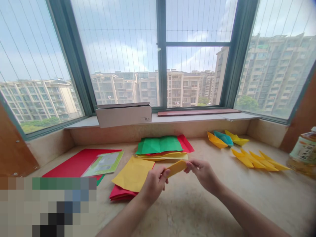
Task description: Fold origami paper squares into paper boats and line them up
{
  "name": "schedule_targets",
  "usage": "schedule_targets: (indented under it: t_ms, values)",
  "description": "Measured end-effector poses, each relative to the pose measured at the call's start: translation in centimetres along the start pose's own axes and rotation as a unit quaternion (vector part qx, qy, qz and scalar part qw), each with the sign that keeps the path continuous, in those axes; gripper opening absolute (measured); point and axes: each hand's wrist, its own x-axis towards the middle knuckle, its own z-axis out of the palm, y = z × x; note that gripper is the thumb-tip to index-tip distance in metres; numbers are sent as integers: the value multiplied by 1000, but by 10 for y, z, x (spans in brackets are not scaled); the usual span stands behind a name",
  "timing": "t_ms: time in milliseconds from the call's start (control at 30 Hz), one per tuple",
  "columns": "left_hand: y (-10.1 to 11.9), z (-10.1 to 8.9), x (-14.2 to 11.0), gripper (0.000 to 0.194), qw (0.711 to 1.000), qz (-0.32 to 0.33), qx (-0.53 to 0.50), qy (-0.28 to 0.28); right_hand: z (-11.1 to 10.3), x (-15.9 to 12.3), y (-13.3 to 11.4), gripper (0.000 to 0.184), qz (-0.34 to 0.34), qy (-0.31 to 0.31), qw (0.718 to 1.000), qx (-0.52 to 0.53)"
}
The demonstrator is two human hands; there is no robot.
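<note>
Between my two hands is a small folded strip of yellow-orange paper (176, 168), held above the counter. My left hand (154, 181) pinches its left end between thumb and fingers. At the strip's right end, the fingertips of my right hand (201, 171) are closed on it. Beside my left hand lies a stack of yellow sheets (132, 174) over red sheets (122, 194). Just behind, creased green paper (159, 144) rests on more yellow and red paper.
Folded paper boats in orange (217, 141), blue (224, 137) and yellow (237, 138) sit at the back right, with several joined yellow boats (259, 160) in front. A bottle (304, 153) stands far right. Left are red sheets (71, 163) and a clear packet (105, 163). A white box (123, 116) occupies the sill.
</note>
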Motion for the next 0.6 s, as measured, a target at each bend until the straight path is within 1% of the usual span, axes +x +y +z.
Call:
schedule_targets:
  t_ms: [67, 167, 233, 333, 367, 433, 500, 533, 600]
  values:
    - [2, 0, 0, 40, 1000, 1, -18, 10, -1, 1, 1, 41, 13, 10, 1000, 15]
    - [4, -1, 1, 37, 999, -1, -36, 13, -1, 2, 2, 40, 20, -14, 998, 51]
    - [5, -2, 0, 36, 999, -2, -33, 6, -1, 3, 2, 41, 29, -21, 997, 71]
    - [4, 0, -1, 36, 1000, 8, -18, -7, -2, 2, -2, 40, 40, -12, 996, 81]
    - [4, 0, -1, 35, 1000, 15, -9, -4, -2, 1, -4, 39, 43, -10, 995, 84]
    - [3, 2, -2, 29, 999, 37, 13, 22, -2, 0, -9, 38, 54, -13, 994, 93]
    - [4, 2, -3, 31, 995, 74, 40, 46, -2, -2, -14, 38, 69, -20, 992, 100]
    - [6, 2, -4, 36, 993, 97, 55, 48, -1, -3, -16, 38, 76, -21, 992, 100]
    - [9, 2, -6, 42, 986, 140, 80, 27, 1, -4, -19, 39, 84, -20, 992, 94]
